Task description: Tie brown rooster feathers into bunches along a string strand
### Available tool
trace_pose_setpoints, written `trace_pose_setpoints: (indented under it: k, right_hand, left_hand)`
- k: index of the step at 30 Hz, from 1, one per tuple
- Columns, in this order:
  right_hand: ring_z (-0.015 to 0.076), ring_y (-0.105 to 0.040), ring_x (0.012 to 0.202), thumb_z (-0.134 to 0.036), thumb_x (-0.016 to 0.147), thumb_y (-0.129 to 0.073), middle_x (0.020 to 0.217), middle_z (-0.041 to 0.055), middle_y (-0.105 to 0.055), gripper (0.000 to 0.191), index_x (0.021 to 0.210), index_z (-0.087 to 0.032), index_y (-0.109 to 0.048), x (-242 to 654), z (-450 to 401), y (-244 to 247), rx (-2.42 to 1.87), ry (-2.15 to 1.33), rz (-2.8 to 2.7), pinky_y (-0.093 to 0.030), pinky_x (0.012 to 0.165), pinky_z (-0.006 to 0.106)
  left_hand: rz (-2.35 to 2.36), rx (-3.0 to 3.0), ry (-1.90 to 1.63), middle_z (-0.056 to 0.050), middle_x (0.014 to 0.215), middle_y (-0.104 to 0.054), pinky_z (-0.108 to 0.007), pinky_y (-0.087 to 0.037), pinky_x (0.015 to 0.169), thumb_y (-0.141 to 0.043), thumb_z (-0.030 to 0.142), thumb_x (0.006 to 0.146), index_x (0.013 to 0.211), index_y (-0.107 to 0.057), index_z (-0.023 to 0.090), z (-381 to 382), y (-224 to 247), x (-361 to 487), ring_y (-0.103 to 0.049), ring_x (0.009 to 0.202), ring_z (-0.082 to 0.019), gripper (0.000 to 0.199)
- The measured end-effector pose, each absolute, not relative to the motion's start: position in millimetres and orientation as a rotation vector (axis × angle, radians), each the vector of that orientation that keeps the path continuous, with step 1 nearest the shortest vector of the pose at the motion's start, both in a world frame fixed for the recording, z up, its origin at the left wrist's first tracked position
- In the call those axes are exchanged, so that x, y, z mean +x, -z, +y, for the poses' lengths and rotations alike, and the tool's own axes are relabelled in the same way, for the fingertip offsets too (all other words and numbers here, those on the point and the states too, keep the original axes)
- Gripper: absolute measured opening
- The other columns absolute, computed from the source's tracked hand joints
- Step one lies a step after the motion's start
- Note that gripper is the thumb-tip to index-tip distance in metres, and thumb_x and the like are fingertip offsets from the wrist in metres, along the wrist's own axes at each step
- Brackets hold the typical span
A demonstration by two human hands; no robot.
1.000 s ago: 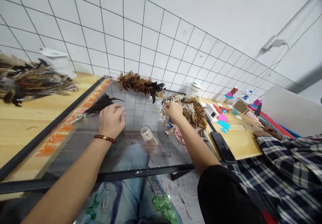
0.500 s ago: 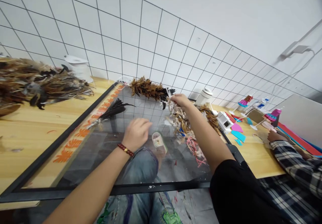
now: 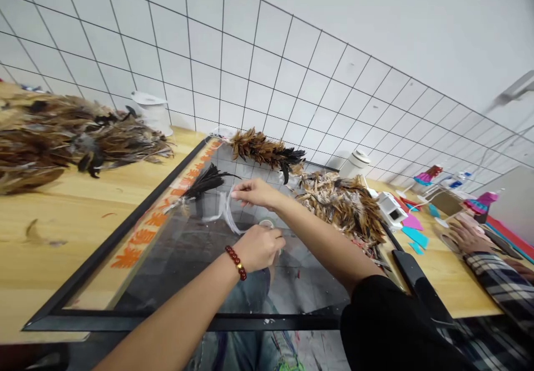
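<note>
Pinching a white strand [image 3: 227, 213] at frame centre between closed fingers is the right hand [image 3: 256, 193]; just below, the left hand [image 3: 257, 247] is curling, its hold unclear.

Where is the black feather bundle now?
Left of centre in the head view, the bundle lies on the framed panel, by the orange lettering, near the right hand.

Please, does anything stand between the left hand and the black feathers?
Yes, in this view: the white strand held by the right hand curves across the gap between the left hand and the black feathers. How high it hangs is unclear.
</note>
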State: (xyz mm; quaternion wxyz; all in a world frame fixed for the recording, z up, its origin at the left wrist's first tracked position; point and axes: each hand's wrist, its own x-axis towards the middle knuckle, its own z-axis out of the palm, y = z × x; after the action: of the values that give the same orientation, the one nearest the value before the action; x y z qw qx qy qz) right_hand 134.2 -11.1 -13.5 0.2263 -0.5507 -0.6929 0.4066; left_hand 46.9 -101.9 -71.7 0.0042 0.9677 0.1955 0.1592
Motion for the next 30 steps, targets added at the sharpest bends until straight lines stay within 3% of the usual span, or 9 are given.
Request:
trace_pose_setpoints:
  k: [4, 6, 13, 18, 21, 24, 30]
  right_hand:
    - [0.0205, -0.061, 0.100, -0.017, 0.086, -0.050, 0.105, 0.0079, -0.068, 0.024, 0.100, -0.023, -0.068, 185.5, 19.8, 16.9, -1.953, 0.057, -2.231, -0.046, 0.081, 0.029]
    - [0.0230, -0.059, 0.104, -0.011, 0.085, -0.045, 0.111, 0.0122, -0.065, 0.034, 0.111, -0.022, -0.065, 210.9, 34.7, 19.7, -2.140, 0.350, -2.252, -0.045, 0.083, 0.031]
    - [0.0234, -0.060, 0.101, -0.011, 0.083, -0.048, 0.103, 0.0164, -0.066, 0.027, 0.094, -0.014, -0.072, 238.7, 54.5, 20.6, -2.192, 0.393, -2.351, -0.041, 0.085, 0.032]
    - [0.0180, -0.062, 0.094, -0.025, 0.090, -0.042, 0.103, 0.0065, -0.069, 0.031, 0.108, -0.020, -0.067, 250.1, 40.3, -21.2, -1.784, 0.307, -2.006, -0.043, 0.082, 0.028]
    - [0.0167, -0.061, 0.094, -0.030, 0.092, -0.039, 0.104, 0.0065, -0.069, 0.034, 0.111, -0.018, -0.065, 238.5, 23.1, -27.8, -1.483, 0.277, -1.977, -0.043, 0.086, 0.029]
    - [0.0179, -0.057, 0.099, -0.029, 0.094, -0.038, 0.108, 0.0079, -0.067, 0.033, 0.110, -0.021, -0.066, 210.5, 6.1, -5.5, -1.294, 0.359, -2.310, -0.038, 0.091, 0.033]
    - [0.0190, -0.055, 0.090, -0.019, 0.097, -0.032, 0.098, 0.0128, -0.066, 0.034, 0.112, -0.014, -0.062, 168.0, -12.4, 52.4, -1.081, 0.585, -2.862, -0.035, 0.082, 0.034]
  left_hand:
    - [0.607, 3.021, -0.493, -0.005, 0.084, -0.063, -0.029, -0.044, 0.060, -0.048, 0.012, 0.079, 0.086, -0.064, 0.018, -102.1, 72.0, 48.7, -0.059, 0.071, -0.018, 0.018]
    - [0.590, 3.026, -0.461, -0.005, 0.084, -0.062, -0.030, -0.044, 0.060, -0.049, 0.013, 0.079, 0.086, -0.063, 0.018, -102.5, 73.1, 50.2, -0.059, 0.071, -0.018, 0.016]
    - [0.781, 3.012, -0.574, -0.008, 0.086, -0.062, -0.034, -0.044, 0.068, -0.049, 0.014, 0.081, 0.086, -0.063, 0.018, -101.1, 66.7, 47.8, -0.057, 0.080, -0.020, 0.015]
    - [1.284, 2.857, -0.646, -0.012, 0.084, -0.062, -0.041, -0.041, 0.074, -0.047, 0.014, 0.082, 0.083, -0.065, 0.016, -90.3, 56.6, 33.3, -0.055, 0.086, -0.026, 0.018]
    - [1.504, 2.752, -0.598, -0.014, 0.084, -0.063, -0.047, -0.039, 0.081, -0.048, 0.018, 0.082, 0.080, -0.068, 0.015, -84.2, 57.4, 23.9, -0.056, 0.087, -0.028, 0.020]
    - [1.725, 2.645, -0.605, -0.015, 0.089, -0.064, -0.052, -0.034, 0.089, -0.049, 0.020, 0.081, 0.081, -0.070, 0.016, -80.0, 59.1, 14.0, -0.057, 0.089, -0.030, 0.022]
    - [2.175, 2.360, -0.643, -0.016, 0.095, -0.064, -0.064, -0.026, 0.093, -0.051, 0.027, 0.077, 0.084, -0.072, 0.018, -68.1, 62.1, -11.5, -0.056, 0.093, -0.034, 0.024]
